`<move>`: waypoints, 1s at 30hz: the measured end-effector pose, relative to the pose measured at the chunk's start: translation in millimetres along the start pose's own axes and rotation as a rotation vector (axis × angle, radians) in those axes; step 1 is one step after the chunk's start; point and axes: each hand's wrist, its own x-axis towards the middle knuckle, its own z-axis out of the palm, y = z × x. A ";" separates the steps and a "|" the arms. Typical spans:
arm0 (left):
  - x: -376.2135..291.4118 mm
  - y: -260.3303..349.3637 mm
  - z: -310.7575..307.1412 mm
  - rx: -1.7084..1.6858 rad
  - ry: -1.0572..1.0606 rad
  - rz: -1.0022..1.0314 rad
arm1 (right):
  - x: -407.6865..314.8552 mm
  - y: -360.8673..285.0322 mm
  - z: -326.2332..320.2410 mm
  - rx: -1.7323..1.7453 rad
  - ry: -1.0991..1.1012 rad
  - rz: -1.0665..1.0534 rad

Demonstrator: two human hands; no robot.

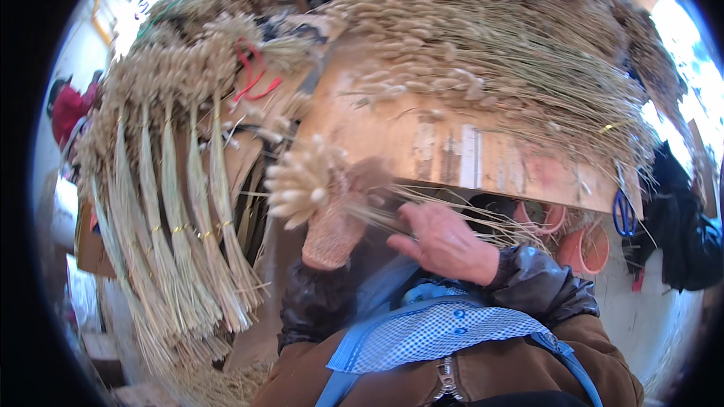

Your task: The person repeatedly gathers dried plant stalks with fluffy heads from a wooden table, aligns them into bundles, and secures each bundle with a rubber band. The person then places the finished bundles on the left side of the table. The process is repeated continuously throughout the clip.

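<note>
My left hand (342, 217), in a knitted glove and somewhat blurred, grips a small bunch of dried bunny-tail grass (300, 183) just below its fluffy heads. My bare right hand (444, 240) is at the stems, right of the left hand, its thumb and fingers apart near them; whether it touches them cannot be told. The thin stems (498, 220) fan out to the right behind this hand. A large heap of loose dried grass (481, 45) lies on the wooden table (390, 130) in front. Tied bundles (178, 226) lie side by side at the left, heads away from me.
A red ribbon (251, 76) lies beyond the tied bundles. Blue-handled scissors (624, 212) hang at the table's right corner. Pink buckets (582, 249) stand below the table edge, near dark plastic (690, 237). A person in red (70, 107) is at the far left.
</note>
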 end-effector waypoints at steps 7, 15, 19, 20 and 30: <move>-16.4 16.7 26.5 -0.557 -0.259 -0.093 | -12.9 8.3 6.2 -0.337 -0.064 -0.224; -18.8 18.1 21.0 -0.409 -0.126 -0.093 | -27.6 -2.0 10.2 -0.233 -0.301 -0.209; -15.7 25.6 9.4 -0.511 -0.233 -0.107 | -40.6 2.1 -1.1 0.042 -0.422 -0.123; -14.9 26.6 7.9 -0.511 -0.266 -0.106 | -42.7 5.8 -7.4 0.059 -0.396 -0.105; -8.0 18.4 12.9 -0.270 0.069 -0.122 | 25.8 133.3 -76.8 -0.749 0.176 0.030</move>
